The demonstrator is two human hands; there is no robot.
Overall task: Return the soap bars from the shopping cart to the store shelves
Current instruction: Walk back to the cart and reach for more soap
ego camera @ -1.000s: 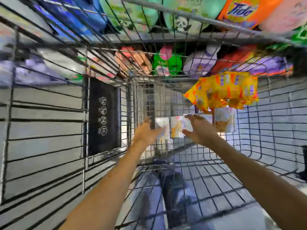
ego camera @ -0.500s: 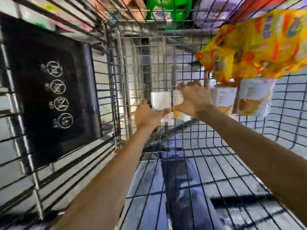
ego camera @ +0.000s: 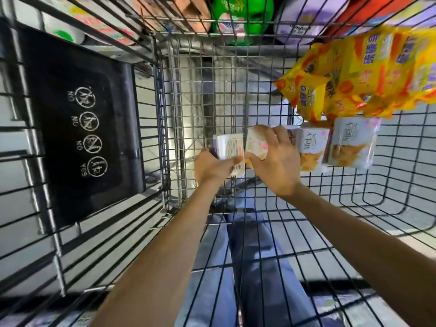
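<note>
- The left hand [ego camera: 212,168] curls round a white soap box [ego camera: 230,152] with a barcode label facing up. The thumb lies across the box's near end, and the box is down and to the left of the yellow pack [ego camera: 354,76].
- The right hand [ego camera: 276,161] grips a second soap box [ego camera: 256,143], printed with pink flowers, with the fingers wrapped over its far side. This box sits between the barcode box and the yellow pack, just beside the first box.
- Two more soap boxes stay in the cart [ego camera: 236,90], directly below the yellow pack. One [ego camera: 311,147] lies just beside the right hand's knuckles and the other [ego camera: 351,145] is next to it, farther from the hands.
- The black flap [ego camera: 82,128] with printed icons is on the cart wall, well to the left of the yellow pack.
- Half a second ago the right hand covered most of its box; now the flowered face shows above the fingers.
- The left hand's grip looks unchanged, and the two loose boxes have not moved under the pack.
</note>
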